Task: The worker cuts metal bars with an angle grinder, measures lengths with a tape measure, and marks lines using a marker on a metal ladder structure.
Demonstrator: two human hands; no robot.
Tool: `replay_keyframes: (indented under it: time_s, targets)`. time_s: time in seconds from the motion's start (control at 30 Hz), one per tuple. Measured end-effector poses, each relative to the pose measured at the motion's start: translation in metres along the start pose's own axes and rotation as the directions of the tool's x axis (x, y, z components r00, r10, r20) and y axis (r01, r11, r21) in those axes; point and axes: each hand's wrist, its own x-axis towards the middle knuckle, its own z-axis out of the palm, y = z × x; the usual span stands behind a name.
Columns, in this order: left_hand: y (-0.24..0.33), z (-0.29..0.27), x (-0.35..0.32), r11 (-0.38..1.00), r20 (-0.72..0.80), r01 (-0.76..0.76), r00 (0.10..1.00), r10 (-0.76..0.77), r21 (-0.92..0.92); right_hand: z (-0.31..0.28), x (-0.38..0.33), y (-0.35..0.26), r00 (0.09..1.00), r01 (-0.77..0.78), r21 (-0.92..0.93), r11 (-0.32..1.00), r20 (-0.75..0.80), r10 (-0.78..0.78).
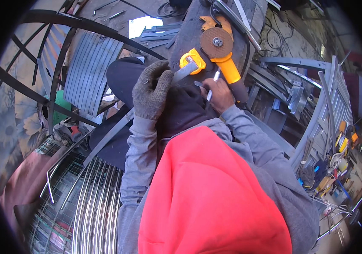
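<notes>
My left hand [152,91], in a dark grey knitted glove, is closed around a long flat metal bar [111,137]. The bar slants across my lap from lower left, and its far end reaches a yellow tape measure [193,60]. My bare right hand [220,95] is closed on a slim white marker [215,80], held upright beside my dark trousers. A small greyish piece shows by its fingertips, too little visible to name. Just past this hand lies a yellow angle grinder [231,70] with a brown disc [216,42], resting on a worn wooden bench [189,31].
Shiny round tubes [98,207] lie at lower left over green wire mesh [47,220]. A curved dark metal frame [56,84] and a ribbed grey panel [88,74] stand at left. Metal offcuts [289,95] and a grey frame [327,110] crowd the right, beside piled tools [342,144].
</notes>
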Motion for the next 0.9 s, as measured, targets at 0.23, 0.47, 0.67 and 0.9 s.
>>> replay_keyframes:
  time_s: [0.23,0.47,0.67,0.9]
  targets:
    - [0.04,0.021,-0.018,0.979,0.165,-0.193,0.97,0.18,0.064,-0.084,0.033,-0.049,0.946,0.042,0.156,0.987,-0.325,0.011]
    - [0.044,0.038,-0.034,0.886,0.035,0.085,0.996,-0.078,-0.456,-0.101,0.075,-0.107,0.954,0.252,0.338,0.907,-0.245,-0.174]
    - [0.026,0.013,-0.034,0.529,0.061,0.185,0.968,-0.244,-0.828,-0.123,0.071,-0.131,0.977,-0.183,0.833,0.522,0.097,0.189]
    - [0.027,0.009,-0.039,0.444,0.099,0.182,0.974,-0.204,-0.877,-0.121,0.08,-0.147,0.966,-0.25,0.773,0.583,0.241,0.094]
